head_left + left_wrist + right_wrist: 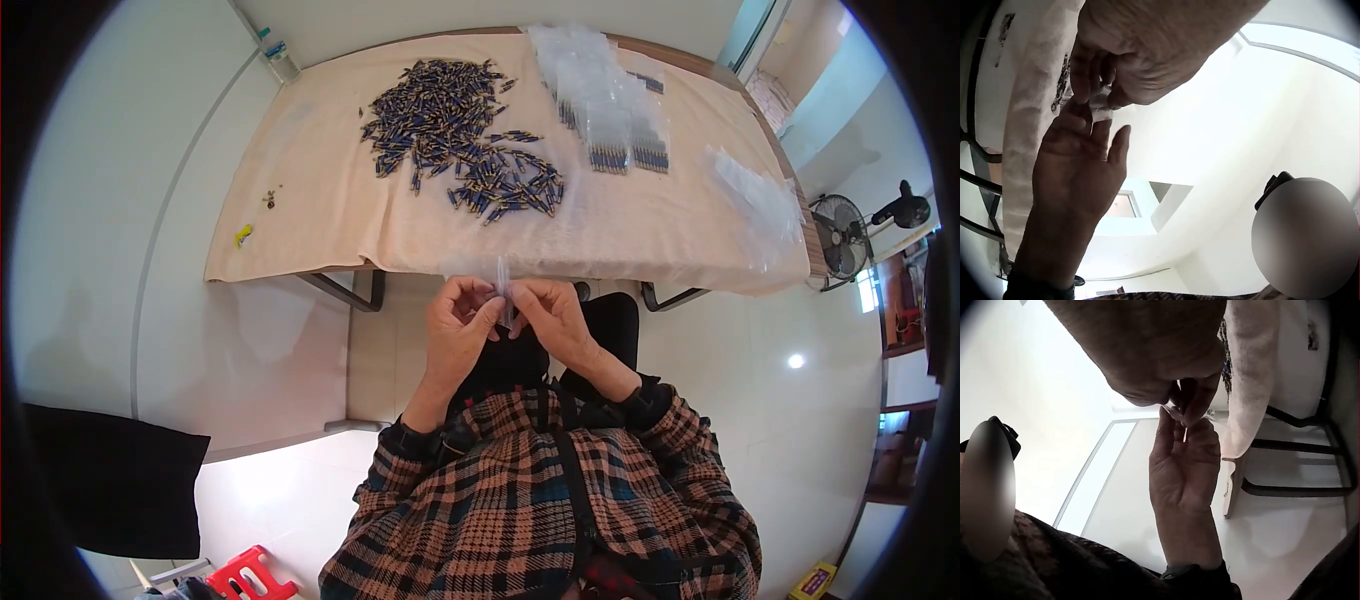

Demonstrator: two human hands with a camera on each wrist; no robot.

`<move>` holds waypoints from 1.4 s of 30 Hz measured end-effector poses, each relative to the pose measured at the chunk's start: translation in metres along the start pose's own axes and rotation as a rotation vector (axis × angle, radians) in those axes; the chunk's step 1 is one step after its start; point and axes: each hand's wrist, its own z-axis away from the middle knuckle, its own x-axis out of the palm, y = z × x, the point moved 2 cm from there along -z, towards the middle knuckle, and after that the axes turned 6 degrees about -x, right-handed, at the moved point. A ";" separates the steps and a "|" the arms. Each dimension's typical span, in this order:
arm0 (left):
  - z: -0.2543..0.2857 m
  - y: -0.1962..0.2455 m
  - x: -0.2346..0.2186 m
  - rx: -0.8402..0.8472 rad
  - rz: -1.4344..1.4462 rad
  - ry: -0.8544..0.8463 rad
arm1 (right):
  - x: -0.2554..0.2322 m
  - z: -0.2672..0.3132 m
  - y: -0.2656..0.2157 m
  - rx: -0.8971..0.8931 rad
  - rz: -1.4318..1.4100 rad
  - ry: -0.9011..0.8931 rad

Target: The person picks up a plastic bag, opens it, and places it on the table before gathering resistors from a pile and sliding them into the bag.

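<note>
In the head view both hands are together just in front of the table's near edge, over the lap. Between them stands a clear plastic bag [503, 272], its upper part rising above the fingers. My left hand [458, 325] pinches its left side with thumb and curled fingers. From the other side my right hand [556, 318] pinches the same plastic. The left wrist view shows a piece of the clear bag [1102, 112] between the fingertips of both hands. On the table beyond lies a big pile of small dark-blue and gold rod-shaped pieces [430, 115].
Clear bags filled with rows of such pieces [610, 120] lie at the back right of the cloth-covered table [320, 190]. More clear bags [755, 205] are stacked at its right end. A small yellow item [243, 236] sits at the left. A bottle [280, 58] stands at the far left corner.
</note>
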 end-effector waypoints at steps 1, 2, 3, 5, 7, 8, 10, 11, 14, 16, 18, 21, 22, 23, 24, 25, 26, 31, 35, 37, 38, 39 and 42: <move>0.000 -0.001 -0.001 0.013 0.000 0.010 | 0.000 0.000 -0.003 0.007 -0.069 0.000; 0.000 -0.002 -0.002 0.025 0.000 0.019 | 0.001 0.001 -0.005 0.014 -0.138 -0.001; 0.000 -0.002 -0.003 0.038 -0.001 0.028 | 0.002 0.000 -0.007 0.013 -0.138 -0.001; 0.000 -0.003 -0.003 0.041 -0.003 0.020 | 0.006 0.000 -0.009 0.005 -0.001 -0.002; 0.001 -0.003 -0.001 0.047 -0.006 0.007 | 0.005 -0.001 -0.008 0.001 0.068 0.000; 0.001 -0.003 -0.001 0.047 -0.006 0.007 | 0.003 -0.001 -0.005 0.002 0.080 0.015; 0.001 -0.003 0.000 0.021 -0.010 -0.008 | 0.000 -0.004 0.000 0.004 0.104 0.040; 0.001 -0.003 0.000 0.008 -0.013 -0.015 | -0.001 -0.005 0.003 0.003 0.104 0.038; 0.001 -0.005 0.000 0.007 -0.017 -0.022 | -0.001 -0.008 0.004 0.005 0.140 0.031; 0.001 -0.006 -0.001 0.007 -0.018 -0.025 | -0.002 -0.008 0.005 0.009 0.152 0.032; 0.001 -0.006 -0.003 0.011 -0.037 -0.009 | 0.000 -0.009 0.005 0.016 0.174 0.032; 0.002 -0.005 -0.005 0.015 -0.049 0.005 | 0.001 -0.009 0.005 0.013 0.200 0.026; 0.001 -0.005 -0.006 0.017 -0.050 0.007 | 0.001 -0.009 0.004 0.011 0.214 0.025; 0.001 -0.005 -0.006 0.018 -0.051 0.009 | 0.000 -0.009 0.005 0.011 0.215 0.024; 0.001 -0.005 -0.006 0.019 -0.051 0.010 | 0.000 -0.009 0.006 -0.014 0.223 0.024; 0.001 -0.006 -0.006 0.032 -0.057 0.014 | -0.001 -0.010 0.007 -0.038 0.231 0.024; 0.001 -0.006 -0.007 0.045 -0.064 0.019 | -0.001 -0.010 0.007 -0.063 0.239 0.024; 0.000 -0.007 -0.011 0.053 -0.053 0.035 | 0.000 -0.012 0.007 -0.044 0.251 0.029; -0.001 -0.005 -0.011 0.051 -0.050 0.047 | 0.000 -0.015 0.004 -0.049 0.277 0.021; -0.001 -0.002 -0.010 0.052 -0.052 0.053 | 0.000 -0.015 0.004 -0.058 0.278 0.010; -0.001 -0.001 -0.010 0.053 -0.054 0.058 | -0.001 -0.016 0.003 -0.062 0.278 0.004; -0.001 0.000 -0.010 0.054 -0.055 0.064 | -0.001 -0.016 0.004 -0.062 0.277 0.002; -0.002 -0.003 -0.008 0.054 -0.047 0.086 | -0.002 -0.017 0.010 -0.049 0.276 0.016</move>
